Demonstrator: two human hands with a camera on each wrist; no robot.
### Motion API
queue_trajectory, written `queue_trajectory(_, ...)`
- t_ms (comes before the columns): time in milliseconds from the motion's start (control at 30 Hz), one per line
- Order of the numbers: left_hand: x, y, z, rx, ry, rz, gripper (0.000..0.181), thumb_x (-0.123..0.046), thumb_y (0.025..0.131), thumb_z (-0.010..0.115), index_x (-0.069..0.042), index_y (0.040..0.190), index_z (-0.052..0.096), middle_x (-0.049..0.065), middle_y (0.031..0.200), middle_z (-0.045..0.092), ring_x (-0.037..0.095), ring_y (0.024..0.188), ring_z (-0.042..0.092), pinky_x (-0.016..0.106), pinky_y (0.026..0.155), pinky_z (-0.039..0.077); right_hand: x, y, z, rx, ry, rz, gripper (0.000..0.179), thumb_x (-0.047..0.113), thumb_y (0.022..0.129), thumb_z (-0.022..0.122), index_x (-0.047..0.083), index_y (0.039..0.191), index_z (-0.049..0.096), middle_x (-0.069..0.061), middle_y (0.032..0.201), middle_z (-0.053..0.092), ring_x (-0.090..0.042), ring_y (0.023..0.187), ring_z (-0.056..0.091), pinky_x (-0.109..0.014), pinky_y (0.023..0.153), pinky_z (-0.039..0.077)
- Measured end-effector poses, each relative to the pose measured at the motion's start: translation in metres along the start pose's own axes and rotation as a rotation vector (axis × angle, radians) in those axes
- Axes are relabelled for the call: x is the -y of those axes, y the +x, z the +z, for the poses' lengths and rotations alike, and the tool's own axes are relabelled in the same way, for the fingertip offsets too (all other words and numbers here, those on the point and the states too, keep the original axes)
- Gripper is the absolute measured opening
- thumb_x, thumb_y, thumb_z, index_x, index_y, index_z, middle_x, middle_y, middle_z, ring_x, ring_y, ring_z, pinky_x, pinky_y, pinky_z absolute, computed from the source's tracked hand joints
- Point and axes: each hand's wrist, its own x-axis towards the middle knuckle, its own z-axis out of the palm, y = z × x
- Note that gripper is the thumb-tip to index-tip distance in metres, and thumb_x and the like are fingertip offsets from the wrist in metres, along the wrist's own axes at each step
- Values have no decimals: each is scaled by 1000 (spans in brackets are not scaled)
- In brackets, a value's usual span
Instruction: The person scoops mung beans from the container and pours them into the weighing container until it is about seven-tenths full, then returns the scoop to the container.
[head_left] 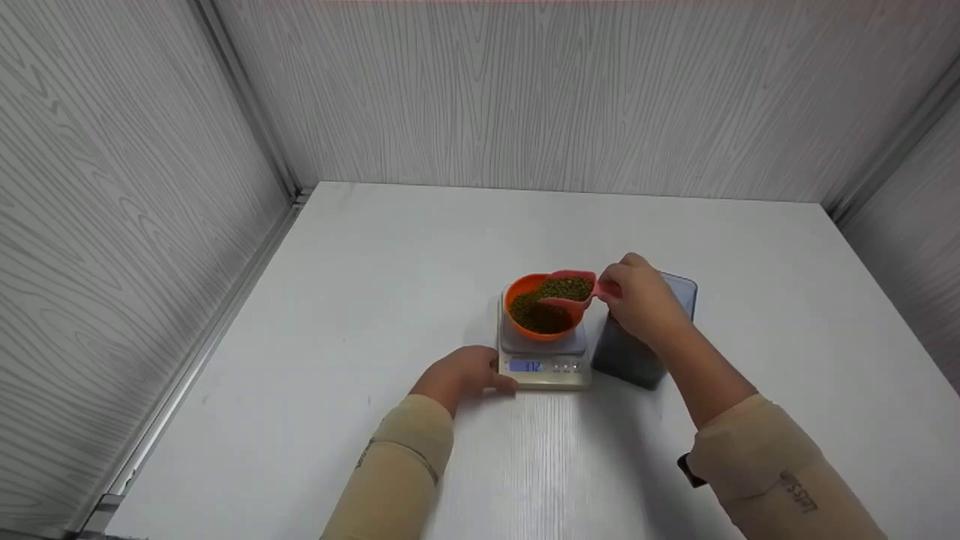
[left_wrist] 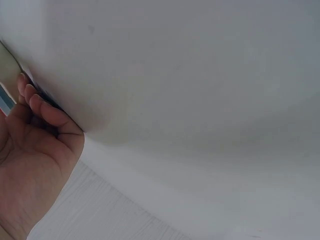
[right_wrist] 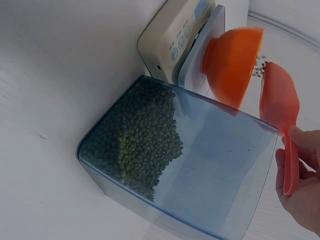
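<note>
My right hand [head_left: 637, 296] pinches the handle of a red plastic scoop [right_wrist: 280, 95], heaped with green mung beans [head_left: 571, 287]. The scoop tips over the rim of an orange bowl [right_wrist: 232, 62], and in the right wrist view a few beans drop between them. More beans [head_left: 540, 319] lie in the bowl, which stands on a white kitchen scale [head_left: 549, 380] with a lit display. My left hand [head_left: 469, 367] holds the scale's near left corner, thumb along the front edge. In the left wrist view its fingers [left_wrist: 52, 112] curl against the scale's side.
Right of the scale, under my right forearm, stands a clear bluish container [right_wrist: 215, 155] with mung beans [right_wrist: 145, 135] in its lower part. The white table [head_left: 360, 300] is bounded by grey wood-grain panels [head_left: 480, 97] at the back and sides.
</note>
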Motion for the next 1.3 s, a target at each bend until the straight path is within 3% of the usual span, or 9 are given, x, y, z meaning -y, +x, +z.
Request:
queue_trajectory(433, 0, 0, 0, 3, 0, -9, 45, -46, 73, 72, -16, 104, 61, 0, 109, 60, 20, 104, 52, 40, 96, 36, -5, 0, -8, -54, -30, -2, 17, 6, 87, 59, 0, 103, 62, -15, 99, 49, -29, 89, 52, -43, 84, 47)
queue_trajectory(833, 3, 2, 0, 6, -40, -10, 44, -45, 72, 73, -16, 104, 62, 0, 109, 60, 21, 105, 52, 41, 95, 36, -2, -4, -19, -25, -139, 12, 18, 3, 86, 58, 2, 104, 62, -13, 98, 48, -27, 85, 50, -42, 78, 48)
queue_trajectory(1033, 3, 4, 1, 8, -9, 12, 37, -44, 74, 72, -15, 93, 61, -1, 93, 59, 19, 88, 50, 39, 87, 41, 1, -6, -22, -57, -248, -51, 21, -2, 81, 61, 0, 102, 62, -13, 96, 49, -27, 86, 48, -41, 82, 47)
queue_trajectory(1300, 3, 5, 0, 3, 4, 7, 37, -44, 74, 71, -15, 93, 60, -2, 92, 59, 18, 87, 51, 39, 86, 41, 3, -9, -24, -107, -363, -183, 19, -2, 81, 62, 2, 99, 65, -12, 91, 52, -26, 81, 51, -39, 80, 48)
